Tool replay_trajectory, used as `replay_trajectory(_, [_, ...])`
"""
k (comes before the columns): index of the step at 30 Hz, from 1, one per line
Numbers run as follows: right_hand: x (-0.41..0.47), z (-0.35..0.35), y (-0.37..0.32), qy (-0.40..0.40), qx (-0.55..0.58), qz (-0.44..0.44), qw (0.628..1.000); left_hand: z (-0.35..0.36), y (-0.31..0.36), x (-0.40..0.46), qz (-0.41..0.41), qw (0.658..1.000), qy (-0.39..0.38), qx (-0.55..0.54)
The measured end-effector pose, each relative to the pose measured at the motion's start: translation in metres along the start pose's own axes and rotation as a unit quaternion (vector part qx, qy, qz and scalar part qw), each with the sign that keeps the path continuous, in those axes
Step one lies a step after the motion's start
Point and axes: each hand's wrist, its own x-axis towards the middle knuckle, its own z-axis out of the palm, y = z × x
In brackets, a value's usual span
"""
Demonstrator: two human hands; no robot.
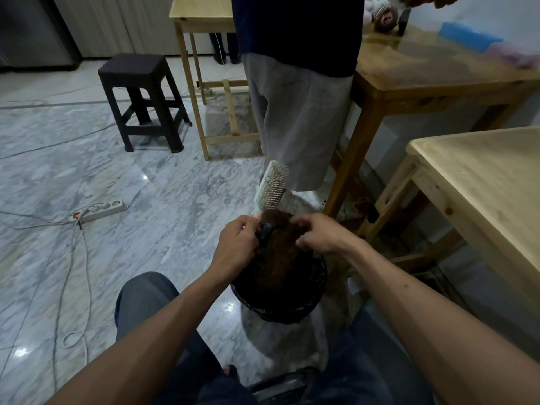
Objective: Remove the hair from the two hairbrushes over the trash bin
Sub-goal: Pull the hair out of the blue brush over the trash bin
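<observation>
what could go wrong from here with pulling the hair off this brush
1. The clump of hair is wide against the trash bin, so strands the right hand pulls loose may drift onto the floor.
2. The left hand holds the hairbrush low at its base; a hard tug could twist it loose.
3. The metal pins could prick fingers.

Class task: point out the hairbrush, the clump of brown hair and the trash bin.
hairbrush (pixel 271 187): head view, on its bristled face.
clump of brown hair (pixel 277 249): head view, its middle.
trash bin (pixel 292 309): head view, near rim.
</observation>
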Motion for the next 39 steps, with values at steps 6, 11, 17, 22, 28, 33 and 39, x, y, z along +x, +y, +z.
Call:
replay_trajectory(6, [0.009,0.010,-0.002,-0.018,0.242,-0.070,0.968,0.002,0.003,-0.003,0.037,0.997,-0.007,0.072])
replay_trajectory(11, [0.019,0.025,0.010,0.128,0.176,-0.018,0.976,-0.006,0.008,0.000,0.039,0.996,0.007,0.077])
replay_trajectory(17, [0.012,0.020,0.026,0.145,0.097,0.071,0.982,-0.023,0.011,0.007,0.014,0.996,0.092,0.002])
replay_trajectory(22, [0.005,0.007,0.008,-0.003,0.122,0.055,0.991,-0.019,0.013,0.000,0.050,0.990,0.048,0.124])
replay_trajectory(28, [0.003,0.007,-0.010,-0.074,0.270,-0.038,0.959,-0.002,0.006,-0.006,0.075,0.980,0.001,0.183])
replay_trajectory(33, [0.007,0.022,0.001,0.018,0.321,-0.047,0.946,-0.003,0.009,-0.006,0.086,0.972,0.024,0.219])
replay_trajectory(39, [0.002,0.007,0.017,0.119,0.267,0.027,0.956,-0.019,-0.004,0.003,0.015,0.970,0.122,0.210])
